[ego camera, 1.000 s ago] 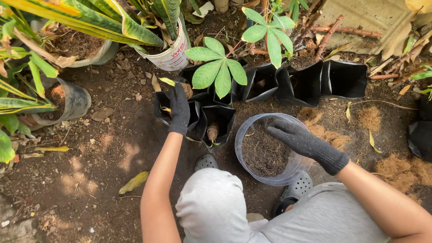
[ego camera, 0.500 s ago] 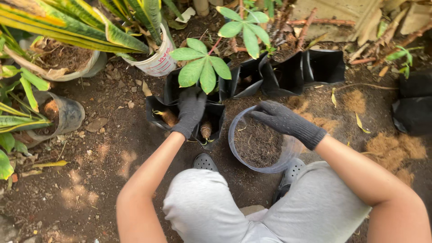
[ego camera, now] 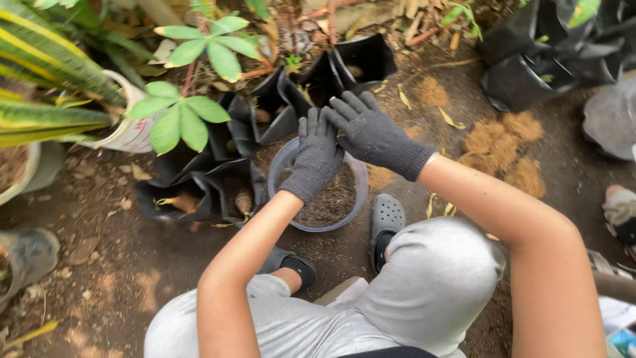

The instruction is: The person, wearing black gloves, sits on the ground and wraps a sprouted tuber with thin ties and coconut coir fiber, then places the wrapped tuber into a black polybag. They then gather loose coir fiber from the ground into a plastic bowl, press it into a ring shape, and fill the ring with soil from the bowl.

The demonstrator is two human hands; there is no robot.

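Lower frame: my knees in grey shorts (ego camera: 424, 285), squatting on bare dirt. A grey clog (ego camera: 386, 222) shows just right of centre, the other shoe (ego camera: 291, 264) partly hidden under my left forearm.

Centre: clear plastic bowl (ego camera: 286, 159) on the ground between my feet and the bags, holding dark, fibrous soil (ego camera: 331, 199). Both hands are gloved in dark grey knit and held over its far rim.

Left hand (ego camera: 316, 156): fingers straight and together, pointing up-frame, palm down over the soil. Nothing clasped in it (I cannot tell whether the palm touches the soil).

Right hand (ego camera: 371, 132): fingers spread apart, reaching toward upper centre, its edge just beside the left hand's fingertips. It holds nothing that I can see; the fingertips lie at the mouth of the nearest black bag.

Beyond the bowl: a cluster of black planting bags (ego camera: 278, 109), open at the top, running from centre left to upper centre; the lower left ones (ego camera: 192, 192) hold soil and something brown.

Right of centre: loose heaps of brown husk fibre (ego camera: 503, 142) on the ground.

Upper left: a seedling with broad green leaves (ego camera: 179, 116), a white pot (ego camera: 132, 132) and striped yellow-green leaves (ego camera: 46, 73). Upper right: more black bags (ego camera: 543, 59).
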